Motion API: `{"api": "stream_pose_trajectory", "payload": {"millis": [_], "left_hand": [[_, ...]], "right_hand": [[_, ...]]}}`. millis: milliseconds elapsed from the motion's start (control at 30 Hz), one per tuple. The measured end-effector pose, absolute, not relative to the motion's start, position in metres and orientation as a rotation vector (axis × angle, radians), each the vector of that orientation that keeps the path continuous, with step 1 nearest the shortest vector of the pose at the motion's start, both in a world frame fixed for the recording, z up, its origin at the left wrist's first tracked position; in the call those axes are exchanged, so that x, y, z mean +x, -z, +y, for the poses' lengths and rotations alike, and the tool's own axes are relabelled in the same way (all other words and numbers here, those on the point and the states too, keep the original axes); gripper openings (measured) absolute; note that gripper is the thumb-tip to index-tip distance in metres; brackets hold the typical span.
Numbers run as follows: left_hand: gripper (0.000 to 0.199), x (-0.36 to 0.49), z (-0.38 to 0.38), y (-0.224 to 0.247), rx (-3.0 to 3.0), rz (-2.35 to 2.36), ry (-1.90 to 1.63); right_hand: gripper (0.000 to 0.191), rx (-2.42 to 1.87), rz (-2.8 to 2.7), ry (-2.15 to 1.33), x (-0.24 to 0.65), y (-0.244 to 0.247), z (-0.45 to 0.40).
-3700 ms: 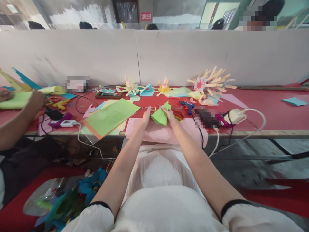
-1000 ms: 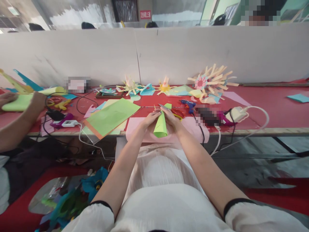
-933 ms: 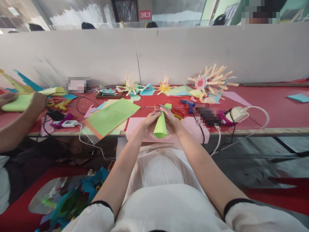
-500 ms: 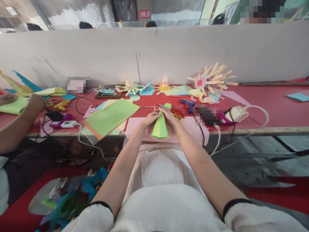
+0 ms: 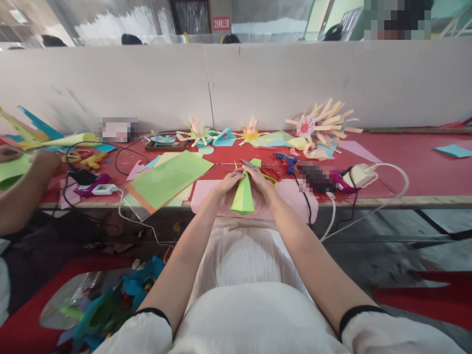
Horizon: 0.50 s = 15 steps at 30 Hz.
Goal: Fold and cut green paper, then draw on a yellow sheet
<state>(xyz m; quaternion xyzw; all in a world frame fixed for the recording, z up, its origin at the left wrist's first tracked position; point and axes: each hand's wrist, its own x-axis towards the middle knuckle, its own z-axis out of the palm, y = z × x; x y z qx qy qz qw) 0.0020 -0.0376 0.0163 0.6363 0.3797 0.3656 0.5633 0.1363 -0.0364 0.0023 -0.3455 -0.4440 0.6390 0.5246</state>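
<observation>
A light green folded paper cone (image 5: pixel 243 197) stands between my hands at the table's front edge, its wide end toward me. My left hand (image 5: pixel 230 182) closes on its left side near the narrow top. On the other side my right hand (image 5: pixel 261 180) grips the cone, fingers bent over the upper part. Just beyond the fingertips lie scissors (image 5: pixel 272 175) with red and yellow handles, partly hidden by my right hand. A small green paper scrap (image 5: pixel 255 162) rests beside the blades. Pink paper (image 5: pixel 291 194) is spread beneath my hands.
Left of me lie large green sheets (image 5: pixel 171 178). A blue glue gun (image 5: pixel 286 162) and a white plug (image 5: pixel 359 174) with cables are at right. Paper flowers (image 5: pixel 306 126) stand along the grey partition (image 5: pixel 147 83). At far left, a co-worker's hand (image 5: pixel 44 162) handles green paper.
My hands stay around the cone, whose wide end has shifted slightly left and toward me. At far left, the co-worker's hands and green paper have moved a little left.
</observation>
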Motion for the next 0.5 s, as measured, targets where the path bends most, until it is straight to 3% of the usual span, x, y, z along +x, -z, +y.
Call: {"api": "stream_pose_trajectory", "payload": {"millis": [500], "left_hand": [[0.040, -0.0035, -0.0353, -0.0201, 1.420, 0.975, -0.943]], "right_hand": [[0.031, -0.848, -1.025, -1.436, 0.1358, 0.0012, -0.0316]]}}
